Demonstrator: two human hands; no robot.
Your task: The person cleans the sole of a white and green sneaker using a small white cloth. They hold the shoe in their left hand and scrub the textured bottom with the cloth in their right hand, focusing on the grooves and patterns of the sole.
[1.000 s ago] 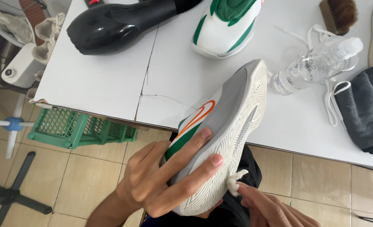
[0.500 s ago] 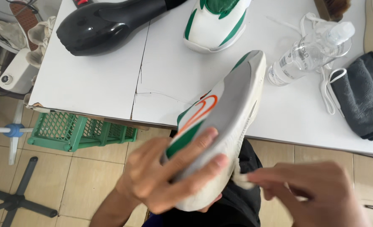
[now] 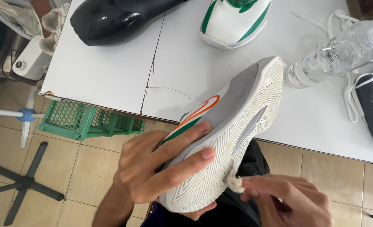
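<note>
Head view. We record the left hand (image 3: 153, 168) wrapped around the heel end of a white sneaker (image 3: 228, 130), fingers across its side and sole, held sole-up over the near edge of the white table (image 3: 111, 75), toe pointing toward the clear plastic bottle (image 3: 337, 52). The right hand (image 3: 291, 199) pinches a small white cloth wad (image 3: 235, 184) against the sole's edge; half a second ago that hand sat higher and covered more of the sole. We also list a second white-and-green sneaker (image 3: 232, 21) at the far edge, a black shoe form (image 3: 111, 19) at the far left corner, and a green crate (image 3: 85, 122) below the table.
</note>
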